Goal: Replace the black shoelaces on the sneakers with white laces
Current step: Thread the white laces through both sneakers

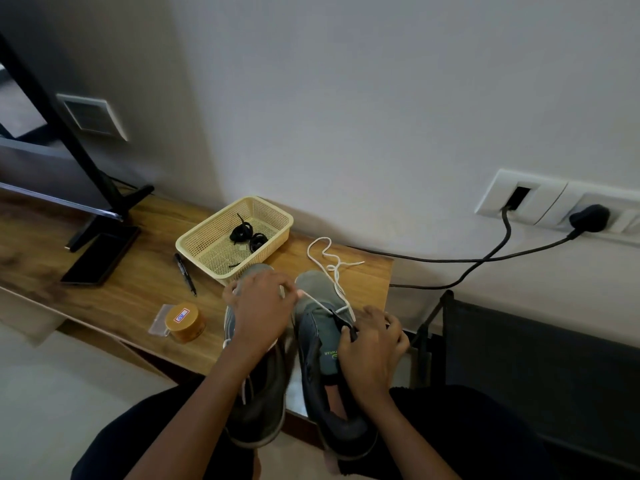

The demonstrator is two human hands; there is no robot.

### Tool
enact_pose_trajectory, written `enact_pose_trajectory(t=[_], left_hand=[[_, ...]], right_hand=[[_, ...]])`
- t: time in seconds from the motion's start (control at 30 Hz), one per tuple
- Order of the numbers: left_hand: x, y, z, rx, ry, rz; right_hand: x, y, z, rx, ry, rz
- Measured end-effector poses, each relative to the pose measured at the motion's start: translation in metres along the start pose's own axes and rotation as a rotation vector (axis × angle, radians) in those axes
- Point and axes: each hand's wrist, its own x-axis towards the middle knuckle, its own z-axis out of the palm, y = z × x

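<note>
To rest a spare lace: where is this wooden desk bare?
The wooden desk is bare between the flat black phone and the black marker pen, and right of the white lace. It is crowded around the yellow mesh basket, the grey sneakers and the round amber jar.

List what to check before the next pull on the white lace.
1. Old black laces cleared away: ok, both lie in the basket.
2. Grip on the white lace: ok, the left hand pinches it above the right sneaker.
3. Shoe steadied: ok, the right hand holds it at the tongue.
4. Loose lace tail untangled: cannot tell, it lies looped on the table.
5. Lacing of the left sneaker: cannot tell, the left hand covers it.
</note>
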Motion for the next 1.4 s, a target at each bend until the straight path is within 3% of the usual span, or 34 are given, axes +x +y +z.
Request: enact_pose_trajectory(t=[0.1, 0.23, 0.3, 0.43, 0.6, 0.67, 0.8, 0.9, 1.0, 1.13, 1.3, 1.4], left_hand=[[-0.003, 0.003, -0.014, -0.316, 0.151, -0.11], [0.004, -0.003, -0.039, -1.034, 0.336, -0.351], [0.008, -0.01, -0.05, -1.242, 0.426, -0.417], [0.012, -0.016, -0.067, -1.317, 0.765, -0.5], [0.014, -0.024, -0.074, -0.929, 1.108, -0.393], [0.012, -0.017, -0.067, -0.743, 0.985, -0.297], [0.007, -0.006, -0.037, -0.467, 0.221, -0.123], [0.004, -0.002, -0.009, 0.008, -0.049, 0.047], [-0.003, 0.005, 0.013, 0.336, -0.175, 0.133], [-0.006, 0.011, 0.016, 0.463, -0.15, 0.161], [-0.005, 0.012, 0.007, 0.35, -0.183, 0.144], [0.003, 0.01, -0.011, 0.179, -0.078, 0.018]], right_hand=[[0.0, 0.001, 0.001, -0.005, 0.006, 0.012], [-0.001, -0.001, 0.0, -0.001, 0.009, 0.024], [-0.001, -0.002, 0.0, -0.013, 0.014, 0.016], [-0.001, -0.002, 0.0, -0.014, -0.025, 0.027], [-0.002, -0.004, -0.002, -0.017, -0.01, 0.02], [-0.002, -0.004, -0.002, -0.002, -0.012, 0.022], [-0.002, -0.002, -0.002, 0.012, -0.021, 0.011], [-0.002, -0.003, -0.003, 0.03, -0.032, 0.009], [-0.002, -0.002, -0.003, 0.021, -0.031, 0.003], [-0.001, -0.001, -0.004, 0.019, -0.076, 0.03], [-0.002, -0.003, -0.005, 0.033, -0.077, 0.049], [-0.001, -0.003, -0.004, 0.013, -0.053, 0.032]])
